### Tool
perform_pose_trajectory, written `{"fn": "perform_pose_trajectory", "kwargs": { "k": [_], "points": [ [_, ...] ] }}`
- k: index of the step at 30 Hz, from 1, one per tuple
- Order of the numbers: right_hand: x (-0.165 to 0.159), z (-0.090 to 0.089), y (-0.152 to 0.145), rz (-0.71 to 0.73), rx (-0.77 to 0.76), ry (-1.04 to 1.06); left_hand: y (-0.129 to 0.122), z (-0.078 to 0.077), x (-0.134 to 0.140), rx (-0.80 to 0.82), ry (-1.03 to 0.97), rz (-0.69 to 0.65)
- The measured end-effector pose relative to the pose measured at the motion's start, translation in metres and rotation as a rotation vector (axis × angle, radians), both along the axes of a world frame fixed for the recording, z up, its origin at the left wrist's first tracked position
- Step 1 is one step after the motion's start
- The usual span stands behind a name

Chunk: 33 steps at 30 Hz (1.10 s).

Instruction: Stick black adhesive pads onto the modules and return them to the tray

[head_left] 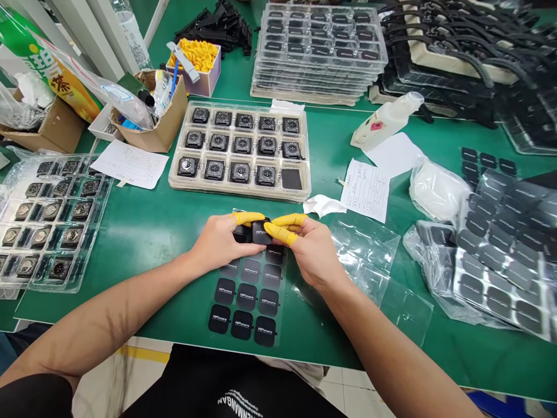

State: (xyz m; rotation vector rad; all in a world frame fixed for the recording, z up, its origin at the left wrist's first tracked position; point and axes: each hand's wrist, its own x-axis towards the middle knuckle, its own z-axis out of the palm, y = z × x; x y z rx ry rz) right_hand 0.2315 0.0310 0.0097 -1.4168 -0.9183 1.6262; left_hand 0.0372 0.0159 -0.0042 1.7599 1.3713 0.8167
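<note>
Just above a sheet of black HiFuture screen films [247, 297], both my hands are on a black smartwatch body [261, 234]. Its face, lettered like the films, points up at me. My left hand [220, 237] grips it from the left, with thumb below and a yellow-cotted finger above. On its right edge press the yellow-cotted fingers of my right hand [312, 247]. Another dark piece, partly hidden, shows by my left fingers. Beyond stands a cream tray [239, 188] of smartwatch bodies, backs up; its near right pocket holds no watch.
Left lies a clear tray [78, 278] of more watches. Stacked trays [313, 87] stand at the back, near a white bottle [385, 122]. Right are clear plastic sheets [369, 249], further film sheets [500, 273] and written paper [366, 188]. A box of yellow finger cots [198, 55] sits back left.
</note>
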Motion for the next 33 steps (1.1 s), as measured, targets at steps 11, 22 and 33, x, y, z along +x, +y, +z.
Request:
{"fn": "perform_pose_trajectory", "kwargs": {
  "k": [11, 22, 33],
  "points": [
    [0.0, -0.006, -0.001, 0.011, 0.032, -0.028, -0.001, -0.002, -0.001, 0.017, -0.011, 0.001],
    [0.007, -0.009, 0.003, 0.197, 0.135, -0.094, 0.001, 0.0, -0.001, -0.043, -0.089, 0.011],
    [0.005, -0.005, 0.01, 0.133, 0.262, -0.157, 0.002, 0.001, -0.002, -0.04, -0.096, -0.024]
  ]
}}
